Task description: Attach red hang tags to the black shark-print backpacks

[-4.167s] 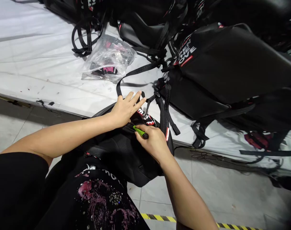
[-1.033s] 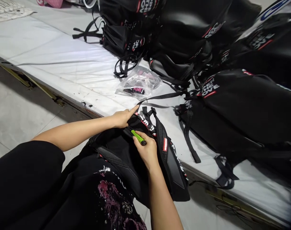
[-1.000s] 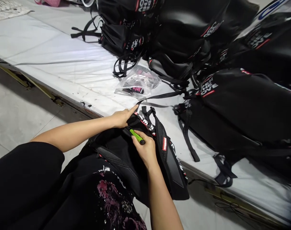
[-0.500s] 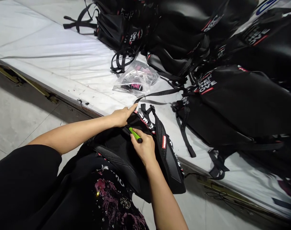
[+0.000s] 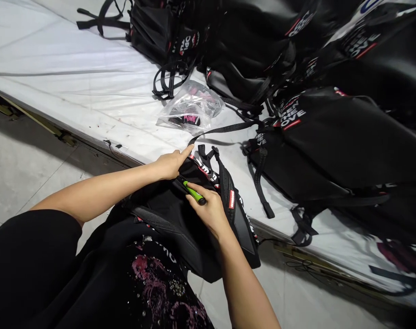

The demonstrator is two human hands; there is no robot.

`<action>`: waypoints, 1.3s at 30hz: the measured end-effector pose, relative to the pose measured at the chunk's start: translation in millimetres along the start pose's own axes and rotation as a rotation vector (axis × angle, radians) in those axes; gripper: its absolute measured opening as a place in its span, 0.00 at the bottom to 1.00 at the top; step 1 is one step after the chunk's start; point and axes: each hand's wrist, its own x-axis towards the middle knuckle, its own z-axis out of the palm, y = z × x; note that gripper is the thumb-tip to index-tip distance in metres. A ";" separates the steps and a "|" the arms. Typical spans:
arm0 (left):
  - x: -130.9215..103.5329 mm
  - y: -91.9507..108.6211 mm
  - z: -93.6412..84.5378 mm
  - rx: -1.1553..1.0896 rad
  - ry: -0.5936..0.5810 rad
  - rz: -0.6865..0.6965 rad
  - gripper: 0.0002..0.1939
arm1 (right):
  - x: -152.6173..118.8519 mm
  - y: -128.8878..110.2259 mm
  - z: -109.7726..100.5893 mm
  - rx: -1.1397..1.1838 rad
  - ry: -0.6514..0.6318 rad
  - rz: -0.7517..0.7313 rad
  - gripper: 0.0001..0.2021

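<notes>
A black backpack (image 5: 194, 237) with white lettering and a small red tag rests against my body at the table's edge. My right hand (image 5: 209, 205) is closed round a green tool (image 5: 195, 193) with a black end; its tip is hidden near the fabric under my left hand. At the bag's upper edge, my left hand (image 5: 173, 163) grips the black fabric, index finger stretched toward a black strap (image 5: 224, 130). What lies under its other fingers is hidden.
Several black bags (image 5: 331, 151) with white and red print lie on the white-covered table (image 5: 50, 91) at the right and back. A clear plastic bag (image 5: 190, 107) with pink and black items sits beyond my hands. Grey floor tiles (image 5: 29, 164) show below the table edge.
The whole view has shifted slightly. My right hand and the green tool's black end have moved a little away from my left hand, which keeps its place on the bag.
</notes>
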 end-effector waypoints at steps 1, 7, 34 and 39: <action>0.2 -0.3 0.1 0.005 0.002 0.003 0.54 | 0.3 -0.2 -1.6 0.023 -0.026 0.021 0.19; 1.2 0.4 0.5 0.013 0.001 -0.011 0.53 | 6.4 -5.2 7.8 0.032 0.052 0.022 0.14; 2.6 0.0 5.1 -0.005 0.027 -0.015 0.52 | 7.8 -9.0 11.9 -0.088 0.008 -0.046 0.16; 0.4 2.2 1.2 -0.023 0.001 -0.009 0.52 | 9.7 -11.4 9.2 -0.174 0.001 -0.010 0.16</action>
